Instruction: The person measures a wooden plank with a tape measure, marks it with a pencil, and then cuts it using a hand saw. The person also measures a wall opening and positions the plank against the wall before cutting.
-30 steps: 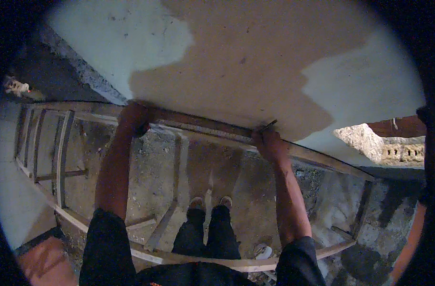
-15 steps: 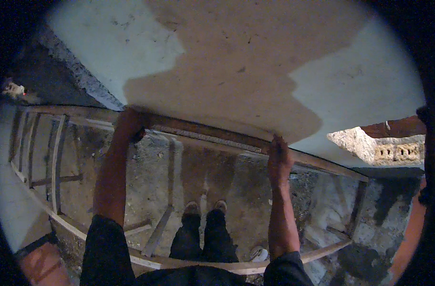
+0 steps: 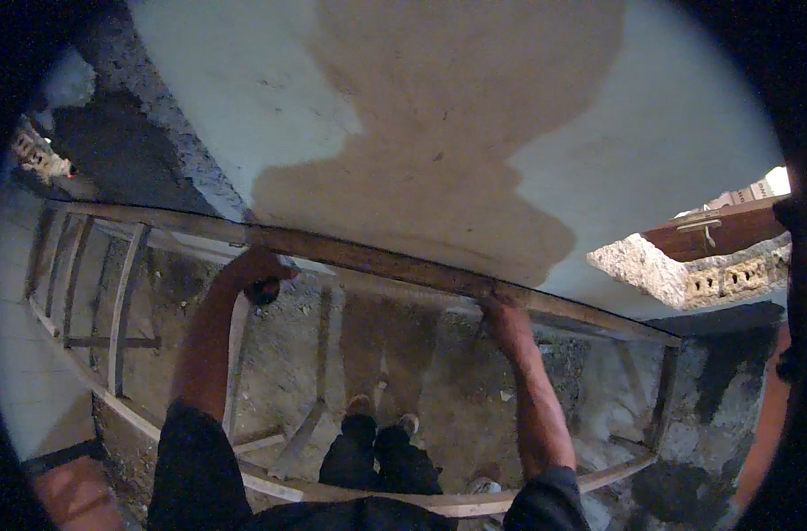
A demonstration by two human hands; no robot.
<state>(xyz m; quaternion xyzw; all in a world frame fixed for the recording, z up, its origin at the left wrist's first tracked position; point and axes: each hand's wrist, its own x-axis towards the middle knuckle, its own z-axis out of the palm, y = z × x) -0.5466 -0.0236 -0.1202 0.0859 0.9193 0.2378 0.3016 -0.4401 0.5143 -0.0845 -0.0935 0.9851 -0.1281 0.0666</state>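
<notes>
A long wooden frame (image 3: 386, 264) with slim crosspieces runs along the foot of a pale wall. My left hand (image 3: 260, 268) is curled at its far rail, left of centre, with the fingers partly in shadow. To the right, my right hand (image 3: 508, 320) is closed round the same rail, knuckles up. The frame's near rail (image 3: 359, 496) curves past close to my body. My legs and shoes show between the two rails, over rough, dirty ground.
The wall (image 3: 439, 133) carries a large brownish patch. At right are a jagged wall opening (image 3: 687, 270) and a brown panel (image 3: 718, 232) with a metal latch. A pale shoe-like thing (image 3: 484, 485) lies by the near rail. Reddish surfaces (image 3: 76, 496) show at lower left and far right.
The far rail sits slightly lower in the picture and looks turned, its pale speckled strip less visible. Both hands have shifted down on it, my right hand also a little leftward.
</notes>
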